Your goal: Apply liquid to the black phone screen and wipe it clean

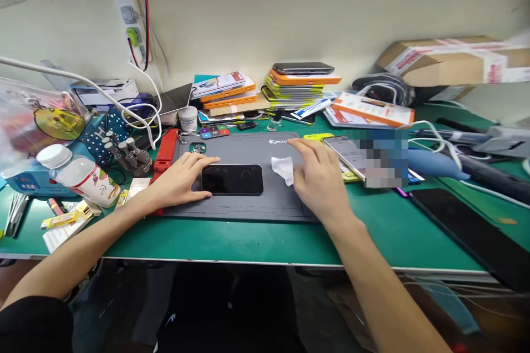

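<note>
A black phone [232, 179] lies screen up and sideways on a dark grey mat [248, 207]. My left hand [182, 179] grips the phone's left end, its thumb along the near edge and its fingers at the far edge. My right hand [317, 176] is over the mat's right part, its forefinger stretched out and its thumb apart from it. Just left of that hand's thumb is a crumpled white wipe [283, 170], close to it; whether they touch is unclear.
A red clamp [167, 151] borders the mat's left side. Further left are a bottle [83, 176] and a screwdriver stand [132, 160]. Stacked boxes [296, 85] stand behind. On the right lie a lit phone [345, 155], a blue-handled tool [434, 162] and a long black pad [467, 231].
</note>
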A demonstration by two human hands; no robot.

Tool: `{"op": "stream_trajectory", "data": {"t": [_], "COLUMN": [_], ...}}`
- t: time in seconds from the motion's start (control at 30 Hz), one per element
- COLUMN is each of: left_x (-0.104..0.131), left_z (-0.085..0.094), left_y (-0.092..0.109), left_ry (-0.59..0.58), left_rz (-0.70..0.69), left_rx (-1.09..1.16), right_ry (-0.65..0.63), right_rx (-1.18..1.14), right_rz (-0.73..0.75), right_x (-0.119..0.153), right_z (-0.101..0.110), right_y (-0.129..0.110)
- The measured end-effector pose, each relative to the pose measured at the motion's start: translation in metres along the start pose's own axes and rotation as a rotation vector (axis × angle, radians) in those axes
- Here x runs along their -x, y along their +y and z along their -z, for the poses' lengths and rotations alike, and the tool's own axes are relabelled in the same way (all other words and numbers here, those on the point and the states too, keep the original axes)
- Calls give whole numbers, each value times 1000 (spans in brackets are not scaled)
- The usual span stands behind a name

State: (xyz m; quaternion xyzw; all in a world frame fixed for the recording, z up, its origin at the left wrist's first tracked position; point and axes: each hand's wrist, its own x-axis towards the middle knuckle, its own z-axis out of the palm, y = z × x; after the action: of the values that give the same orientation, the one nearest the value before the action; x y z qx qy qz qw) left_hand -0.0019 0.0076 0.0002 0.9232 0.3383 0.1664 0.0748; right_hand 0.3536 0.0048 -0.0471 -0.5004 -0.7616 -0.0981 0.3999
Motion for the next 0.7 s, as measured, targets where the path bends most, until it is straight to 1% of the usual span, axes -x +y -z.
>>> {"op": "stream_trajectory", "data": {"t": [0.03,0.1,0.2,0.23,0.3,0.37,0.4,0.47,0.6,0.7], "left_x": [0,-1,-3,-3,-3,-3,-3,-3,-4,-6], "left_z": [0,-1,-4,-4,-5,-3,-1,6,20,23], "left_y": [0,1,3,3,4,5,5,4,-5,-16], "left_ry": [-9,-41,-95,-108,-115,-105,-100,-109,-211,-252], "left_rz": [11,49,116,133,155,174,189,230,289,270], "left_rx": [-12,-43,-106,-126,-163,-220,-254,-294,-209,-120], "right_ry": [10,-19,-128,-191,-373,-570,-649,-755,-821,-835], "right_rx": [-10,-73,-216,-260,-315,-313,-297,-269,-338,-430], "right_rz": [3,12,19,26,51,86,100,111,108,112], "right_x": [0,0,-3,-6,-15,-28,-35,-48,-67,-70], "right_z": [2,5,7,6,3,-1,-4,-11,-27,-36], "right_y": [0,-3,-12,-16,-24,-30,-31,-29,-16,-9]}}
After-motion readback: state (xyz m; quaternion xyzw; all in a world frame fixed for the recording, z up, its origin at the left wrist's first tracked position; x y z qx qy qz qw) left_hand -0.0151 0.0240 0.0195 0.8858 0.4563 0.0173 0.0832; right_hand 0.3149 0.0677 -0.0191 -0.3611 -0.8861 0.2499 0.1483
